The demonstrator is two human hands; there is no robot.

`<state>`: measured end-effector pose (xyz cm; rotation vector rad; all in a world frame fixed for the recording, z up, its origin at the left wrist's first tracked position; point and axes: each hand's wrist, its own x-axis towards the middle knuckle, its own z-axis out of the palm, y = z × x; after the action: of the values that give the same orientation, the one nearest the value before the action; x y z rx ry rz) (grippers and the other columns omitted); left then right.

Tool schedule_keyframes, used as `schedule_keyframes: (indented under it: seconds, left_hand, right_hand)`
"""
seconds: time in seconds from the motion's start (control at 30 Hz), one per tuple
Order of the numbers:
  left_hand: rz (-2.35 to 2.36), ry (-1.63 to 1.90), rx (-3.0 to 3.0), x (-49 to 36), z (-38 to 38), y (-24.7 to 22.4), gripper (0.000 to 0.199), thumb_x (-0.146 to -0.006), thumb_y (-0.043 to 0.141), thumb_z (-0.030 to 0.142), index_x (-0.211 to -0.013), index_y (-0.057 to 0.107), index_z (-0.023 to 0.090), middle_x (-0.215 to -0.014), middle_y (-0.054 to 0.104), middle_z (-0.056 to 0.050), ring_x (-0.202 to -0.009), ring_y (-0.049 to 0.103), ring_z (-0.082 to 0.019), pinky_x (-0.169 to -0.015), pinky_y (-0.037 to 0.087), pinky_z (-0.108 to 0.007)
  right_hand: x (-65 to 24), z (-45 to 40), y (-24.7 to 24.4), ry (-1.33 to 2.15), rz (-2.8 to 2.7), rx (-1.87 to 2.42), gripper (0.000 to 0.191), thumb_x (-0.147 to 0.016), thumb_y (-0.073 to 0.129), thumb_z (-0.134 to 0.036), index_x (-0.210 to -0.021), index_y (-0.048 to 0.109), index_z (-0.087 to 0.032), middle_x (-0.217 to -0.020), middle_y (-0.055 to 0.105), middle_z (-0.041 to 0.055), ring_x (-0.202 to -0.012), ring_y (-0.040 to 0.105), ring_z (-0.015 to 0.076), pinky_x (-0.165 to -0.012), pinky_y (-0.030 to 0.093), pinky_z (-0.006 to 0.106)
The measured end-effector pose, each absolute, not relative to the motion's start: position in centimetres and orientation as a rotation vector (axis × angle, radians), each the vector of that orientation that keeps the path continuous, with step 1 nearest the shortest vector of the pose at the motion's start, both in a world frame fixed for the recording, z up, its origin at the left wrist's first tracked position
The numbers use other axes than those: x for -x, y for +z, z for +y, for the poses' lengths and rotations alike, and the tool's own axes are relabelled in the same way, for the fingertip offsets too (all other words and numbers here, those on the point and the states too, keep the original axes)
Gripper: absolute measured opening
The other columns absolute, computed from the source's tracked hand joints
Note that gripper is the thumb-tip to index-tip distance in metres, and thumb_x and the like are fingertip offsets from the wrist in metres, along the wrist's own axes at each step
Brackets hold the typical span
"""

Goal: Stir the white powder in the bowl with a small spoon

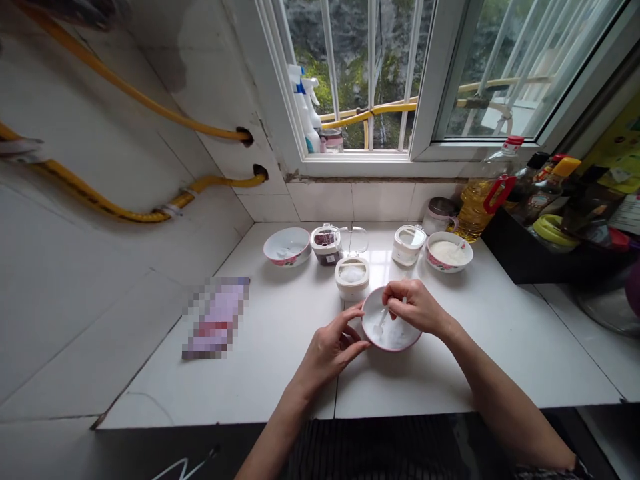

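Note:
A white bowl (400, 339) with a pinkish rim rests on the counter before me, white powdery matter inside. My left hand (333, 343) grips its left side, thumb and fingers at the rim. Over the bowl, my right hand (411, 305) pinches a small white spoon (379, 327), its tip down in the bowl. Just behind stands an opened white jar (352, 279) with white contents, its clear lid raised. Farther back are a jar of dark contents (327, 245), a flowered bowl (287, 248), a lidded white jar (407, 247) and a bowl of cream-coloured powder (449, 253).
A blurred purple packet (217, 320) lies at left. To the right, an oil bottle (483, 200) stands beside a black rack (530, 253) of several bottles. A dark-lidded jar (441, 213) is by the wall below the barred window. The counter's front edge (225, 421) is near me.

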<state>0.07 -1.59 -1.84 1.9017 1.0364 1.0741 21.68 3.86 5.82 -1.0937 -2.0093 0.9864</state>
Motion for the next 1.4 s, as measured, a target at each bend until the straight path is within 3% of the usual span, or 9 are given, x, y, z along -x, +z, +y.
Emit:
schedule_keyframes:
  seconds: [0.63, 1.2, 1.4]
  left_hand:
    - [1.05, 1.07, -1.888, -0.1, -1.5, -1.9, 0.035, -0.088, 0.067, 0.028, -0.121, 0.056, 0.024, -0.136, 0.064, -0.013, -0.065, 0.071, -0.012, -0.056, 0.061, -0.025]
    - [1.048, 1.059, -1.855, -0.1, -1.4, -1.9, 0.035, -0.087, 0.067, 0.028, -0.12, 0.056, 0.023, -0.138, 0.062, -0.014, -0.067, 0.071, -0.013, -0.059, 0.063, -0.027]
    - [1.035, 1.058, -1.874, -0.1, -1.5, -1.7, 0.036, -0.087, 0.066, 0.025, -0.122, 0.055, 0.024, -0.141, 0.06, -0.013, -0.067, 0.071, -0.012, -0.059, 0.063, -0.027]
  right_hand:
    - [-21.4, 4.0, 5.7, 0.957, -1.86, 1.229, 0.015, -0.069, 0.047, -0.014, -0.065, 0.061, -0.019, -0.052, 0.062, -0.002, -0.049, 0.055, 0.0118, -0.053, 0.04, 0.023]
    - [-22.2, 5.0, 6.1, 1.304, -1.476, 1.164, 0.012, -0.061, 0.054, -0.024, -0.061, 0.064, -0.017, -0.046, 0.063, 0.0, -0.041, 0.043, 0.0096, -0.045, 0.036, 0.023]
    - [-22.5, 5.7, 6.0, 1.32, -1.355, 1.16, 0.01, -0.061, 0.058, -0.025, -0.063, 0.064, -0.017, -0.048, 0.065, 0.002, -0.043, 0.048, 0.0113, -0.046, 0.039, 0.025]
